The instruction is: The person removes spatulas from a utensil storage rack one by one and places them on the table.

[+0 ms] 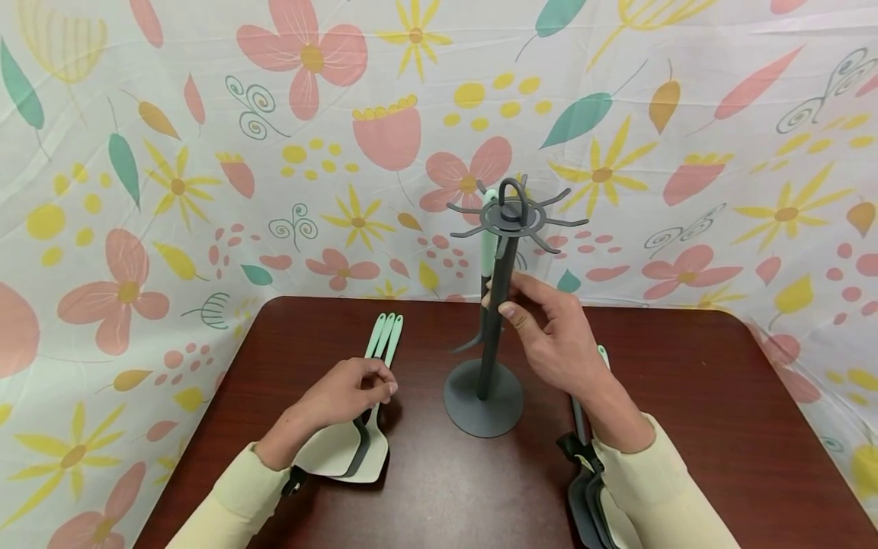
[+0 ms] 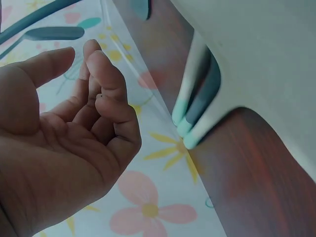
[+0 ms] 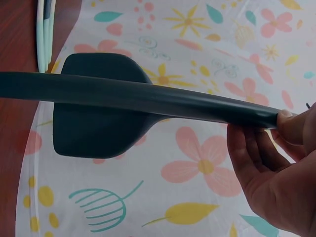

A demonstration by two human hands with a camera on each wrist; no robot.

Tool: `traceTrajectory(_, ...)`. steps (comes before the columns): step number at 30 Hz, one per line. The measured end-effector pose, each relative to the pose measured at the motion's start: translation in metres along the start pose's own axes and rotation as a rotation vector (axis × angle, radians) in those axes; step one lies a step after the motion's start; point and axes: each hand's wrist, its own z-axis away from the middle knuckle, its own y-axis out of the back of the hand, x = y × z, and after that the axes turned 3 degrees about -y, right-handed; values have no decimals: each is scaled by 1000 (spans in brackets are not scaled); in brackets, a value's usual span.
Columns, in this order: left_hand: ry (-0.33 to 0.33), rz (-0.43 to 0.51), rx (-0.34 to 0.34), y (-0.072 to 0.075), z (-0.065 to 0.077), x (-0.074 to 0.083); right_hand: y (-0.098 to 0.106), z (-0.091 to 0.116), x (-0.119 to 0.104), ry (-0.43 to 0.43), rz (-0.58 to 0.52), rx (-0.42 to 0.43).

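Note:
A dark grey utensil stand (image 1: 495, 328) with a round base and a ring of hooks stands mid-table. My right hand (image 1: 552, 328) grips its post below the hooks, thumb in front. The right wrist view shows the same hand (image 3: 276, 158) pinching the post. Behind the post hangs a dark turner (image 3: 98, 106) with a mint handle end (image 1: 488, 248). On the left, my left hand (image 1: 353, 393) hovers above three turners (image 1: 373, 454), holding nothing. Its fingers are loosely curled in the left wrist view, apart from the mint-tipped handles (image 2: 190, 133).
More utensils (image 1: 586, 499), dark and light, lie on the right side of the table, partly hidden by my right forearm. The brown table (image 1: 425, 503) backs onto a floral cloth (image 1: 288, 206).

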Motion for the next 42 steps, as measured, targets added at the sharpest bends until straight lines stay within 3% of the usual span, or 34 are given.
traceTrajectory(9,-80,-39,11,-5,-6,13,2,0,1,-28,-4,-38)
traceTrajectory(18,-117,-52,48,-8,-11,29,2,-1,4,-43,-14,-64)
traceTrajectory(26,-160,1,66,-13,-16,42,3,-1,5,-41,-28,-70)
traceTrajectory(42,-239,17,92,-13,-23,57,3,-1,5,6,-32,-90)
